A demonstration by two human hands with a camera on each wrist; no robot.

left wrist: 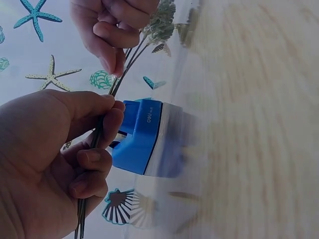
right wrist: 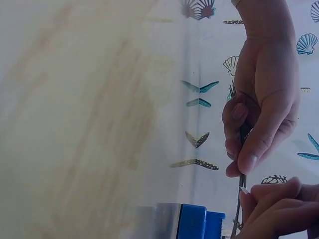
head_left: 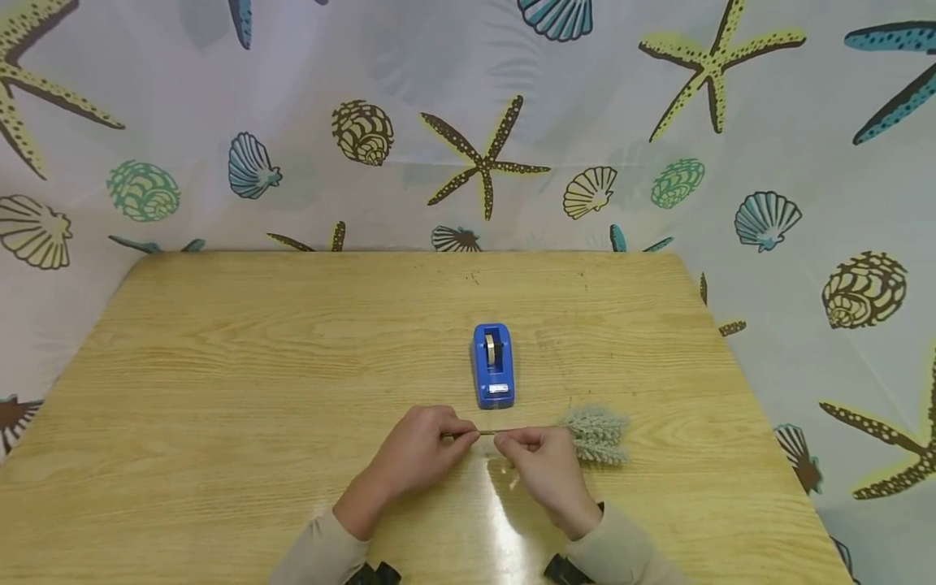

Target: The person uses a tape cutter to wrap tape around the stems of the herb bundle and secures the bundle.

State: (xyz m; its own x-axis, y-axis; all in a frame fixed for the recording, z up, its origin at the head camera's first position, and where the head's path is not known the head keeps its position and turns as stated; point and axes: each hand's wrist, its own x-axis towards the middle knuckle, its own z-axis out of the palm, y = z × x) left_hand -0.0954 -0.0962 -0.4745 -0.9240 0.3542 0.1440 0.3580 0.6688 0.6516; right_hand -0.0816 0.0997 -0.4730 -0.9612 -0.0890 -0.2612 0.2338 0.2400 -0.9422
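Note:
A bunch of pale green artificial-looking flower sprigs (head_left: 598, 436) lies sideways above the table, its heads to the right. My left hand (head_left: 420, 451) grips the thin dark stems (left wrist: 97, 132) between thumb and curled fingers; the stem ends stick out below that hand in the left wrist view. Close beside it, my right hand (head_left: 544, 467) pinches a small whitish, see-through piece of tape (right wrist: 243, 189) against the stems. Part of the flower heads is hidden behind the right hand. Just beyond the hands stands a blue tape dispenser (head_left: 493, 390), touched by neither hand.
The wooden table (head_left: 241, 366) reaches well out to both sides of the hands. A pale curtain (head_left: 439, 65) printed with shells and starfish hangs behind the table and along its sides. Light glares off the tabletop between the forearms.

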